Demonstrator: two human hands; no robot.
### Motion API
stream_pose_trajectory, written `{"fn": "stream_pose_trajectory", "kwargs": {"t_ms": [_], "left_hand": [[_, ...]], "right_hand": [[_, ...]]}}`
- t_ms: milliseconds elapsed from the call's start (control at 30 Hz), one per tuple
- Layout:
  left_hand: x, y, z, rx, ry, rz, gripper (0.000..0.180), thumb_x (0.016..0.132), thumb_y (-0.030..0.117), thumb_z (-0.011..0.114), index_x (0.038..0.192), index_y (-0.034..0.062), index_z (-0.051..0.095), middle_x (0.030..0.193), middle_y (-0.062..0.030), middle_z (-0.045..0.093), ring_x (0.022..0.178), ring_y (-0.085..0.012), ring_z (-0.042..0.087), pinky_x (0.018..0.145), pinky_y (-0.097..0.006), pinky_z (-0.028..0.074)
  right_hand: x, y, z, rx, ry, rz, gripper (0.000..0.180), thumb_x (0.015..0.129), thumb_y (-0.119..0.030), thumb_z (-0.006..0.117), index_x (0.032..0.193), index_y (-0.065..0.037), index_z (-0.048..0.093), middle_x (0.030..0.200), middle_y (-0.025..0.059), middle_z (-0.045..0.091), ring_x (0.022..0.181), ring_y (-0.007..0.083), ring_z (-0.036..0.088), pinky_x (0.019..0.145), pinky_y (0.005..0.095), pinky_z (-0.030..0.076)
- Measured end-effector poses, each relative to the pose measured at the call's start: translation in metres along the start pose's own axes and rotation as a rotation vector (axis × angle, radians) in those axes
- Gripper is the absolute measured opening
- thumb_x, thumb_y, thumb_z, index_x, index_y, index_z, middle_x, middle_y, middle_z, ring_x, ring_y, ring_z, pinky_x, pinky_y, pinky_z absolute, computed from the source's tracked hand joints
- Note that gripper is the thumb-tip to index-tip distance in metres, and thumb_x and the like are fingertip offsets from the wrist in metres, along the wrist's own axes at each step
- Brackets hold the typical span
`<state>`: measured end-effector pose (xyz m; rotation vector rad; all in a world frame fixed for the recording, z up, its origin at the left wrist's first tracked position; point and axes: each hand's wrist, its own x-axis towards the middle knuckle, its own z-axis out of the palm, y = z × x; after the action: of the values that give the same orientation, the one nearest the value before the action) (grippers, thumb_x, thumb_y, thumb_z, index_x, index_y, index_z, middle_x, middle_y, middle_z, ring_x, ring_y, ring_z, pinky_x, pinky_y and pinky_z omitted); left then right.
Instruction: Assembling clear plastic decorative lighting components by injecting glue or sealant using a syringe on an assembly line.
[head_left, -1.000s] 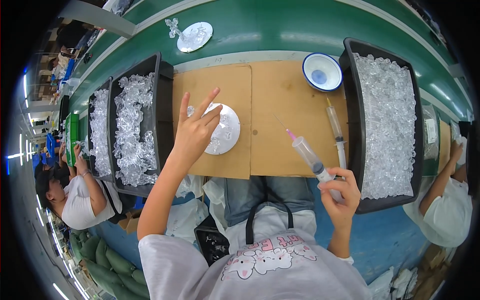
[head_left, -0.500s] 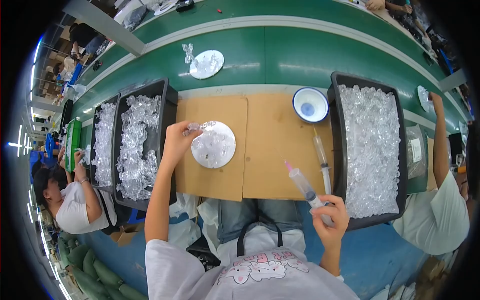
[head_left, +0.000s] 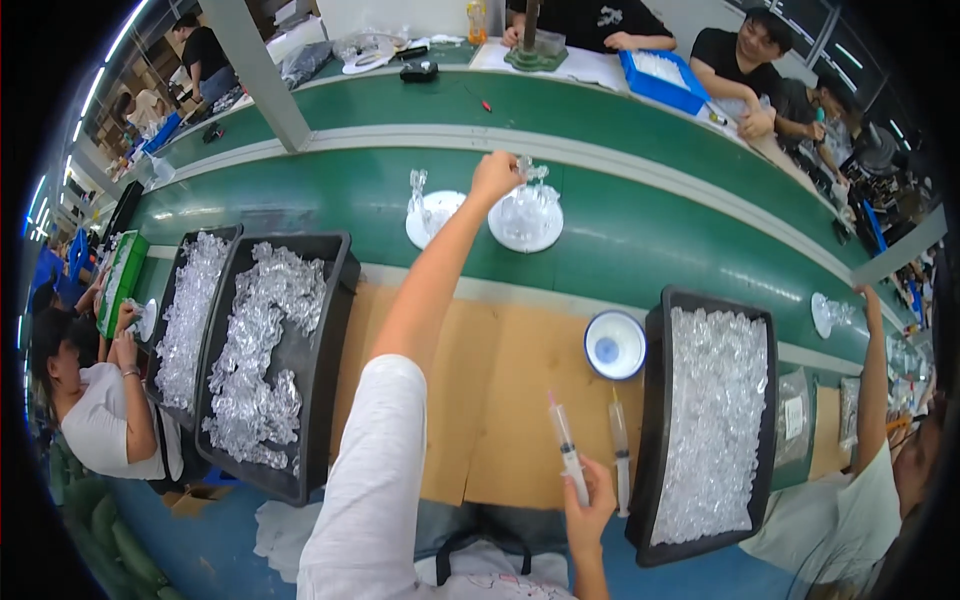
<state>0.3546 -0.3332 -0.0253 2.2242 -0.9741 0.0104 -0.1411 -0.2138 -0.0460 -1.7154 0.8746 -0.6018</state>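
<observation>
clock positions taken from the centre of the head view, 12 at the far side.

left hand point(head_left: 495, 178): 12 o'clock, arm stretched out over the green tabletop point(head_left: 680, 240). grip: fingertips appear pinched on a clear upright piece point(head_left: 533, 171) at the far edge of a white disc point(head_left: 530, 246); exact contact too small to confirm. this disc rests on the green surface between 12 and 1 o'clock and bears more clear pieces.

right hand point(head_left: 590, 497): 5 o'clock. grip: fingers wrapped around the lower end of a pink-tipped syringe point(head_left: 562, 430), tip pointing to 12. fill level cannot be read.

done, as judged: two discs are built up with clear parts and stand on the green tabletop, the second disc point(head_left: 418, 233) at 11 o'clock, just beside the first, also with an upright on it. whether all joints are complete or firm cannot be told at this scale.

left, as judged: the left hand has not yet let go of its piece, so placement of that disc is not fully closed out. plenty of loose stock remains: the left dark bin point(head_left: 333, 390), between 8 and 9 o'clock, is part-filled, its base showing; the right dark bin point(head_left: 652, 430), at 4, is heaped nearly throughout.

also noted: yellow-tipped syringe point(head_left: 620, 440) lying on the cardboard sheet point(head_left: 510, 425) between 4 and 5; blue-rimmed bowl point(head_left: 614, 345) between 3 and 4, near the right bin.
</observation>
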Motion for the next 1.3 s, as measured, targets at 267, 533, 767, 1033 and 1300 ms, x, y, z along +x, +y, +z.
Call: {"fn": "stream_pose_trajectory", "kwargs": {"t_ms": [267,533,767,1033,1300], "left_hand": [[-0.065,0.034,-0.073,0.605,0.745,0.158,0.046,0.068,0.03,0.07,0.106,0.0069,0.058,0.115,-0.0153,0.052,0.102,-0.0343,0.053,0.076,-0.044,0.045],[-0.091,-0.029,-0.078,0.155,0.425,-0.123,0.024,0.066,0.003,0.057,0.09,0.0082,0.06,0.079,-0.0189,0.062,0.08,-0.0386,0.059,0.069,-0.048,0.047],[-0.255,0.027,-0.125,0.143,0.099,-0.049,0.021,0.068,0.002,0.057,0.088,0.0069,0.061,0.079,-0.0166,0.062,0.08,-0.0346,0.058,0.066,-0.043,0.045],[-0.321,-0.012,-0.106,-0.236,0.183,-0.014,0.023,0.072,0.0,0.056,0.095,0.0018,0.057,0.076,-0.019,0.06,0.076,-0.0369,0.057,0.066,-0.045,0.043],[-0.356,0.019,-0.119,-0.558,0.488,-0.148,0.04,0.075,0.003,0.057,0.114,0.0008,0.047,0.106,-0.0217,0.053,0.101,-0.0399,0.048,0.085,-0.042,0.04]], "right_hand": [[0.024,0.013,0.005,-0.091,0.184,-0.008,0.032,0.076,-0.002,0.063,0.107,-0.002,0.055,0.087,0.0093,0.058,0.072,0.0168,0.055,0.064,0.0284,0.044],[0.019,-0.007,-0.007,-0.378,0.09,-0.25,0.051,0.074,-0.004,0.064,0.121,-0.002,0.046,0.114,0.012,0.05,0.103,0.0239,0.049,0.084,0.032,0.039],[0.03,-0.072,0.0,-0.233,0.007,-0.367,0.036,0.076,-0.002,0.06,0.111,-0.002,0.053,0.111,0.0121,0.054,0.103,0.0252,0.051,0.081,0.0314,0.04],[0.136,-0.219,0.233,-0.282,-0.713,-0.901,0.022,0.078,-0.017,0.062,0.096,-0.006,0.064,0.091,0.0101,0.064,0.083,0.0215,0.062,0.073,0.0305,0.047],[0.158,-0.189,0.387,-1.041,-0.851,-1.359,0.02,0.067,-0.017,0.064,0.087,-0.015,0.067,0.09,0.0093,0.064,0.08,0.0284,0.062,0.072,0.0393,0.051]]}}
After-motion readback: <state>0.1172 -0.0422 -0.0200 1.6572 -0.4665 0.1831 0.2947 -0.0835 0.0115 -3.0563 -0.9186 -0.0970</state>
